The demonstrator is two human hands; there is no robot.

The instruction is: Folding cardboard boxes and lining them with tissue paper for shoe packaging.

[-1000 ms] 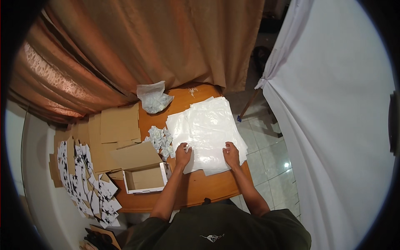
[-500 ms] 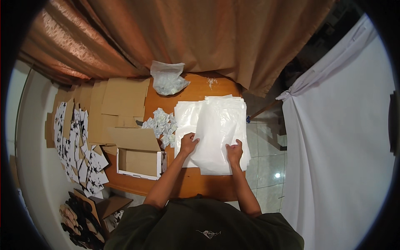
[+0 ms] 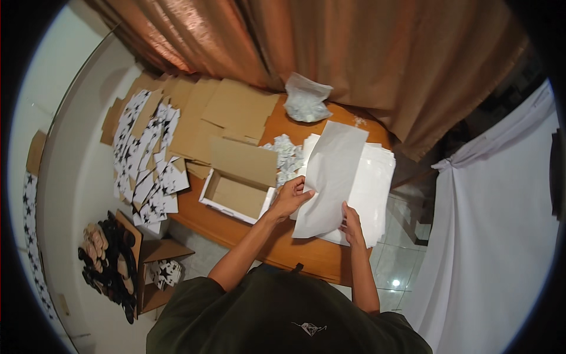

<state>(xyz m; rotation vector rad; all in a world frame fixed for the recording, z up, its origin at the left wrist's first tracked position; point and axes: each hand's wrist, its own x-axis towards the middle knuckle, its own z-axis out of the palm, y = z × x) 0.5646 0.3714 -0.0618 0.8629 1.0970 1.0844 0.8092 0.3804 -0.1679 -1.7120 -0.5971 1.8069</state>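
A thin white sheet of tissue paper is raised off the stack of white sheets and slants toward the left. At its left edge my left hand pinches it between thumb and fingers. Lower on the right side, my right hand has its fingers closed on the sheet's edge. Just left of my left hand stands an open white-edged cardboard box, its brown lid flap up and its inside bare. Beyond that hand lies a pile of small white packets, partly covered by the paper.
A clear plastic bag of packets sits at the back of the wooden table. Flat brown cardboard and star-printed pieces spread left. Shoes are heaped beside a cardboard carton below. White cloth hangs at right.
The view has turned left, shifting the table's things rightward in the picture. My hands have lifted the top sheet from the stack, and it now tilts between them.
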